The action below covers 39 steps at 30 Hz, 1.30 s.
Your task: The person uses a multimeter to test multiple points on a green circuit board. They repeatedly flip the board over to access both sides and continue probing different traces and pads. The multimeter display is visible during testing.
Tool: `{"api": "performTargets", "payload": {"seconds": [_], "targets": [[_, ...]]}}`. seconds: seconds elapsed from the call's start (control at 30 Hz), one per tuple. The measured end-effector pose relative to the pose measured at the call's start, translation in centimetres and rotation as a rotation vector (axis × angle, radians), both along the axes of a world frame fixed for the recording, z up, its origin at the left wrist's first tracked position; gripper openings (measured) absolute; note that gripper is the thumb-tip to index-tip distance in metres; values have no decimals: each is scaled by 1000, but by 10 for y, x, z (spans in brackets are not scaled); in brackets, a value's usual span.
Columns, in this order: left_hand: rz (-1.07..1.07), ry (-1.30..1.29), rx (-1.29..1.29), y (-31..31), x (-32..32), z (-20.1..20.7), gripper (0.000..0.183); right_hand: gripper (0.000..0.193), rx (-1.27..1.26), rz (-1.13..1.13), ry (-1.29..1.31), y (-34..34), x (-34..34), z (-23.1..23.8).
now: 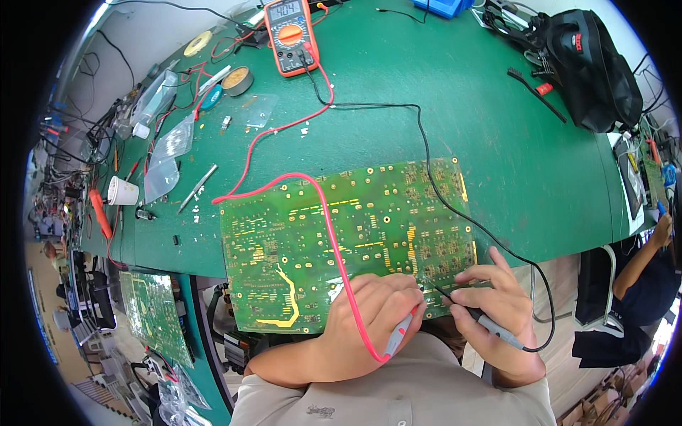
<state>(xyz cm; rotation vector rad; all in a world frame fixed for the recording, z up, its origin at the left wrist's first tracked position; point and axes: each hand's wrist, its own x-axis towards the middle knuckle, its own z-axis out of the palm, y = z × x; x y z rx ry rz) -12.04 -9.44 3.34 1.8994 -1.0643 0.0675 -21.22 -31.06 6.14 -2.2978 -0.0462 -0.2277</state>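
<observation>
A large green circuit board (341,234) lies at the near edge of the green table, partly overhanging it. My left hand (376,309) is closed around the red-lead test probe (401,335) above the board's near edge; its tip is hidden by my fingers. In my right hand (497,312), the black-lead test probe (483,319) is pinched, its dark tip slanting left toward the board close to my left fingers. Whether the tips touch the board cannot be made out. Both leads run to an orange multimeter (290,35) at the far side, its display lit.
A black backpack (593,71) and a black brush (536,96) lie at the far right. Left of the board are tweezers (197,189), a white cup (123,191), a round tin (237,82) and plastic bags (170,156). Another circuit board (153,312) lies lower left. A person's arm (643,255) shows at right.
</observation>
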Motion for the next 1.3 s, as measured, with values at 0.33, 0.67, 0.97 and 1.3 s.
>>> {"api": "performTargets", "payload": {"seconds": [0.33,0.67,0.97,1.3], "targets": [[39,-139,-51,4,-10,-22,37,28,218,-13,-125,6,-8,-23],[-15,-171,-85,15,20,-26,43,30,92,-2,-169,20,8,-21],[1,-88,-58,11,19,-17,35,20,193,-46,-54,21,14,-13],[-9,-100,-46,10,21,-18,36,23,104,4,-30,15,16,-7]]}}
